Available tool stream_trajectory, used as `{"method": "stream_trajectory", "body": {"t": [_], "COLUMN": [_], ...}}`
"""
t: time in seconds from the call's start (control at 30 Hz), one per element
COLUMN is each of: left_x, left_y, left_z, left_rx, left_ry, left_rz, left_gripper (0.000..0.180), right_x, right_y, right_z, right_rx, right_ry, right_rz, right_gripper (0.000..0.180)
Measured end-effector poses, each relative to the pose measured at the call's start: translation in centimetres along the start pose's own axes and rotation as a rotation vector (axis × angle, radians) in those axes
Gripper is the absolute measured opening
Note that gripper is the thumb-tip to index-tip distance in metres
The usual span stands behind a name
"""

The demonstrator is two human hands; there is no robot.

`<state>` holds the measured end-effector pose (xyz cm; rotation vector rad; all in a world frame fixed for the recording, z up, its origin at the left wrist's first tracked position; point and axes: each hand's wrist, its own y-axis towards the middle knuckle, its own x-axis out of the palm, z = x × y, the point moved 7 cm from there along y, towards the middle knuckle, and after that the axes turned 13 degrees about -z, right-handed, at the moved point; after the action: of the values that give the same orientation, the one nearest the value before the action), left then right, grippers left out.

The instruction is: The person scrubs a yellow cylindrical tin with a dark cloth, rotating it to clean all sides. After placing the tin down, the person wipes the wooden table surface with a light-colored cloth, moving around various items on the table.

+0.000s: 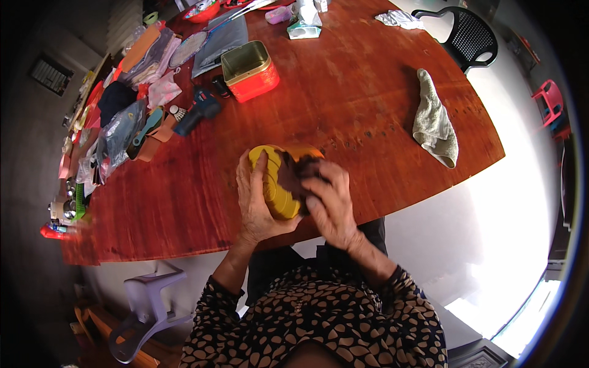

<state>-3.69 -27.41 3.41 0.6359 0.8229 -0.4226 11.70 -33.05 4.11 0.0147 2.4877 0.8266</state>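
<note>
My left hand [257, 199] grips a round yellow tin [276, 181] from its left side, holding it on edge over the near rim of the wooden table [343, 92]. A dark brown cloth [297, 175] lies against the tin's face, and my right hand [331, 205] presses on it from the right. Both hands meet at the tin, just above my lap.
A red tin with a gold open top [248, 70] stands further back. A grey-green rag [434, 119] lies at the right. Bags, packets and a dark blue tool [196, 110] crowd the table's left edge. A black chair [469, 37] stands beyond the table, a white stool [147, 306] at my lower left.
</note>
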Motion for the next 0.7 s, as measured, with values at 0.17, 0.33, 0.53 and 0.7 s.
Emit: {"method": "stream_trajectory", "body": {"t": [0.17,0.33,0.53,0.7], "left_x": [-0.1,-0.1,0.4,0.8], "left_y": [0.0,-0.6,-1.2,-1.6], "left_z": [0.6,0.6,2.6,3.4], "left_rx": [0.044,0.059,0.15,0.244], "left_ry": [0.016,-0.026,0.079,0.112], "left_rz": [-0.017,-0.034,-0.076,-0.107], "left_gripper": [0.12,0.12,0.122,0.118], "right_x": [0.8,-0.2,1.7,-1.4], "right_y": [-1.9,2.5,2.4,-0.8], "right_z": [-0.1,2.4,10.4,7.4], "right_rx": [0.047,0.06,0.586,0.414], "right_ry": [0.034,-0.041,0.926,0.351], "right_rz": [0.072,0.025,-0.019,0.187], "right_gripper": [0.029,0.026,0.025,0.022]}}
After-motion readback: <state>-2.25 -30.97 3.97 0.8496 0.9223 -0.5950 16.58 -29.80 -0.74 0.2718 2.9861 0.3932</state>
